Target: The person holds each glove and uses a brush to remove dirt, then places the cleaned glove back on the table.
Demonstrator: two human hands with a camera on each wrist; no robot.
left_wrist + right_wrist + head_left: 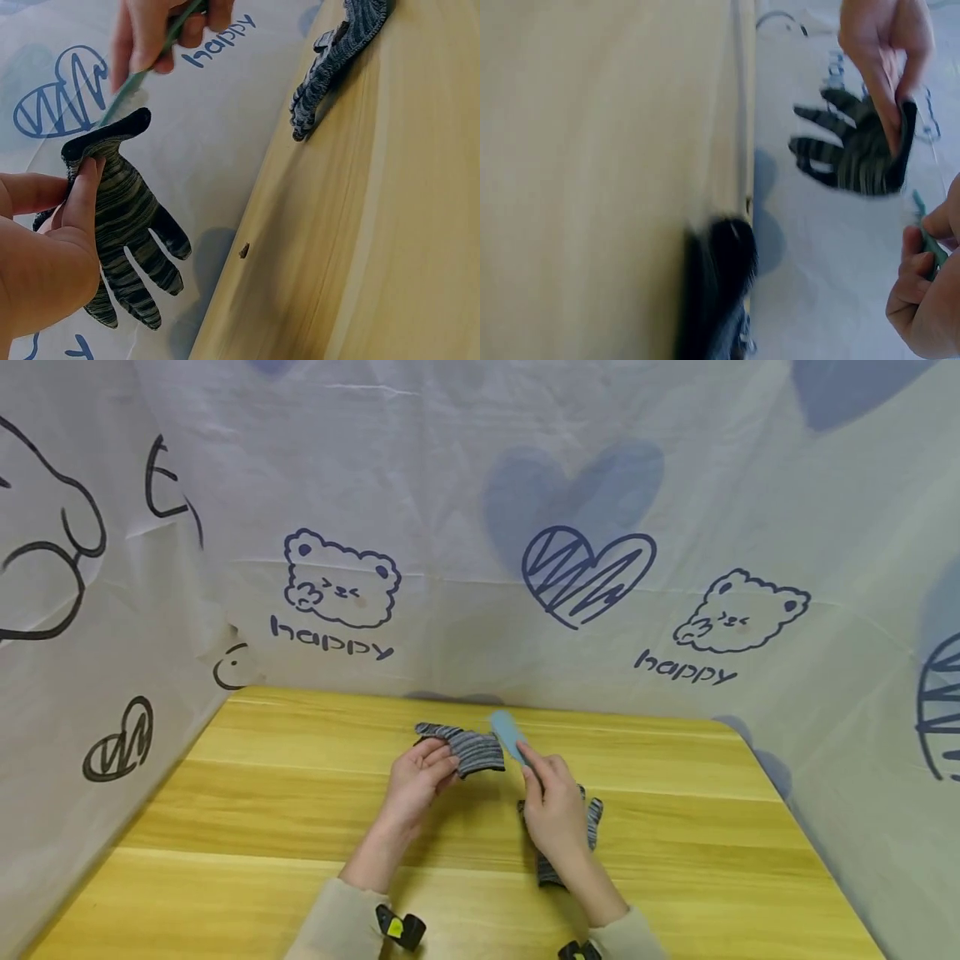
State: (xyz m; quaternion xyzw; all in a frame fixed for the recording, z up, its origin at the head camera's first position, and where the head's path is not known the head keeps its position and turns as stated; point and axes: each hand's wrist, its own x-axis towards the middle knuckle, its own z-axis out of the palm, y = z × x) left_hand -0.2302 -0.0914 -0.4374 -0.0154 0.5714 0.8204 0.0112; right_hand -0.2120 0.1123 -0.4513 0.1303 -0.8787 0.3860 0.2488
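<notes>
Yellow wood-grain tabletop meets white sheeting printed with blue hearts. Above the far half, the left hand pinches a grey-black striped knit glove by its cuff; rightward, the right hand grips a slim pale-blue brush; a matching glove lies nearer.

The gloves look knitted and matt, the brush smooth plastic, the table faintly glossy wood.

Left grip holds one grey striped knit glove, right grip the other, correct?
No: the head view shows the right grip holding a slim blue-green tool; the other glove lies on the wooden table. The left grip does hold its glove.
</notes>
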